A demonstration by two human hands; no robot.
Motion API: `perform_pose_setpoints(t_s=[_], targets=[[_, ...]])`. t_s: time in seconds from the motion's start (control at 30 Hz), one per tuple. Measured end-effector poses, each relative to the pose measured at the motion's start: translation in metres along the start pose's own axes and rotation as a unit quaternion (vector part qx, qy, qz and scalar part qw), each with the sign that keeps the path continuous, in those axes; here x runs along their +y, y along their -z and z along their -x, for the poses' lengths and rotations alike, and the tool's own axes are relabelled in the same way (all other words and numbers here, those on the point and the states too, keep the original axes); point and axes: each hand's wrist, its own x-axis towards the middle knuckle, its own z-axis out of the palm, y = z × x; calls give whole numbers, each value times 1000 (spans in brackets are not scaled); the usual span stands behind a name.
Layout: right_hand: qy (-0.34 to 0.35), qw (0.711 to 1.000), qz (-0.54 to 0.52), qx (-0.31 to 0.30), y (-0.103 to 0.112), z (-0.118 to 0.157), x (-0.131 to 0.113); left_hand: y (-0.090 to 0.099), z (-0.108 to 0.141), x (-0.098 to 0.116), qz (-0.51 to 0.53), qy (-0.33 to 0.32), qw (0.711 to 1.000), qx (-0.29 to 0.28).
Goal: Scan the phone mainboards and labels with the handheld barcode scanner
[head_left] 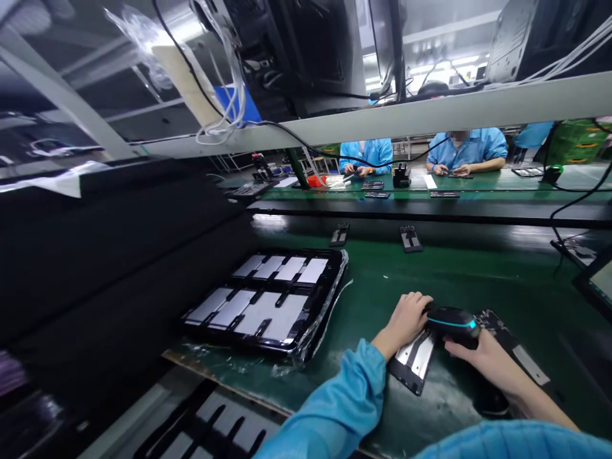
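A black handheld barcode scanner (452, 320) with a glowing blue light strip is in my right hand (482, 354), whose fingers are wrapped round it. Its head hangs over the upper part of a phone frame (415, 363) with silvery panels, lying on the green bench. My left hand (404, 320) is closed at the upper left edge of that frame, and its fingertips are partly hidden behind the scanner. Beyond my right hand lies a second phone frame (516, 347) with an exposed circuit board at its top, partly covered by my forearm.
A black tray (282, 346) of silvery rectangular parts, wrapped in clear film, stands on the left of the green bench (368, 299). Two phone frames (340, 234) (410, 238) lie farther back. A monitor (600, 280) borders the right. A metal beam (421, 118) crosses above; two co-workers sit opposite.
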Motion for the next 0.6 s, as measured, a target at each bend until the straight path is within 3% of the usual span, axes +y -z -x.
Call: perform_pose_setpoints(t_s=[0.1, 0.2, 0.3, 0.37, 0.43, 0.53, 0.6], targets=[[-1, 994, -79, -70, -13, -8, -4, 43, -1, -22, -16, 118, 990, 75], [-27, 984, -157, -76, -30, -22, -1, 115, 16, -77, -85, 236, 958, 136], [-54, 975, -202, -77, -39, -35, 7, 171, 34, -134, -146, 344, 918, 132], [-52, 971, -216, -86, -38, -40, 12, 189, 35, -156, -170, 380, 903, 105], [-34, 970, -216, -106, -34, -40, 17, 197, 26, -162, -193, 393, 894, 91], [-5, 968, -219, -126, -28, -35, 20, 202, 3, -143, -230, 387, 886, 110], [4, 966, -226, -125, -27, -31, 21, 192, -10, -119, -222, 345, 903, 128]])
